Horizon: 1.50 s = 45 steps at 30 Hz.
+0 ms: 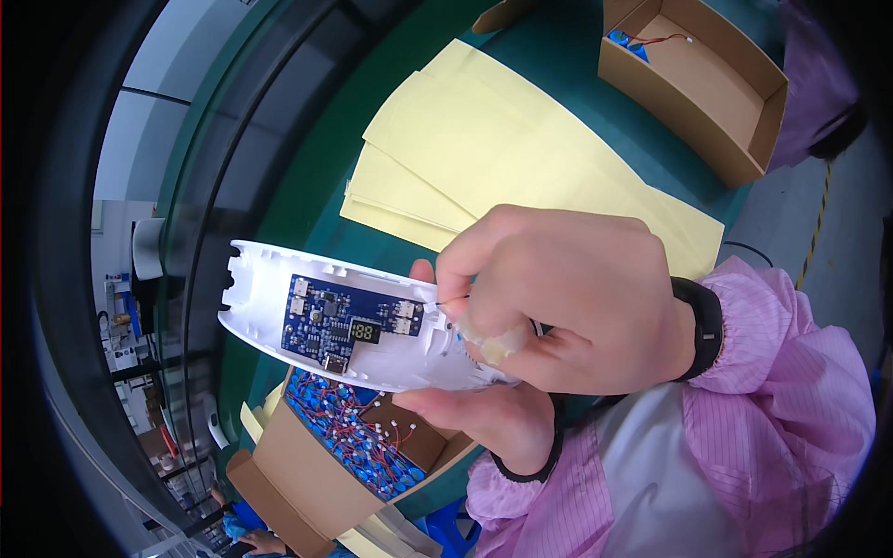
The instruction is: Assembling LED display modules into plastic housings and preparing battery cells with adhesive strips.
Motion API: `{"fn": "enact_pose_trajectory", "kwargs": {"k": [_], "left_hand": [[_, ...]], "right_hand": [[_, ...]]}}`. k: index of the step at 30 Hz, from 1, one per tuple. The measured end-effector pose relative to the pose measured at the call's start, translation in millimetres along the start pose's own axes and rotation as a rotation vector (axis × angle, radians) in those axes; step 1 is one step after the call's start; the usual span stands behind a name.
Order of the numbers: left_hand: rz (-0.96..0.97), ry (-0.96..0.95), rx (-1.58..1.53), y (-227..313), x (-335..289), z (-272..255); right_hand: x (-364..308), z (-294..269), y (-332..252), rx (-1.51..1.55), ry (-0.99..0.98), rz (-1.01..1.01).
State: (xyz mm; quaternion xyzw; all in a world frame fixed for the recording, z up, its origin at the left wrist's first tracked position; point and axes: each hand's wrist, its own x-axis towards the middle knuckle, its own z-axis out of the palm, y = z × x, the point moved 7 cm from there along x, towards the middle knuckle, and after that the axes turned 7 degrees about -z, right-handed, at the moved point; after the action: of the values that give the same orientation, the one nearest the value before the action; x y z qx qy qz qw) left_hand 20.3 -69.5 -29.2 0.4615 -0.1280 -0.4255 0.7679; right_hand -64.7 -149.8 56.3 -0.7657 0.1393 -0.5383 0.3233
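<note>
L hand [493,418] was clamped on the white shell [400,355], blue PCB [349,302] inside, above the table [567,46]; R hand [577,293] had its fingers together by the PCB's R end, on what I couldn't tell. Below sat a ctn [307,470] of blue wired pcs [326,409]; farther, yellow sheets [502,139], then another box [674,121].
</note>
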Motion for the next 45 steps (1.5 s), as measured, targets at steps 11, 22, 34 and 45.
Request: {"fn": "enact_pose_trajectory", "kwargs": {"k": [11, 22, 34, 45], "left_hand": [[-0.005, -0.342, -0.076, 0, -5, 11], [0.051, 0.071, 0.329, 6, -2, 13], [0.097, 0.063, 0.262, 5, -7, 12], [0.059, -0.054, 0.033, 2, -3, 15]], "right_hand": [[3, 4, 8, 0.142, 0.029, 0.144], [-2, 10, 30, 0.538, 0.046, 0.586], [-3, 3, 13, 0.134, 0.016, 0.215], [2, 5, -6, -0.171, -0.035, -0.167]]}}
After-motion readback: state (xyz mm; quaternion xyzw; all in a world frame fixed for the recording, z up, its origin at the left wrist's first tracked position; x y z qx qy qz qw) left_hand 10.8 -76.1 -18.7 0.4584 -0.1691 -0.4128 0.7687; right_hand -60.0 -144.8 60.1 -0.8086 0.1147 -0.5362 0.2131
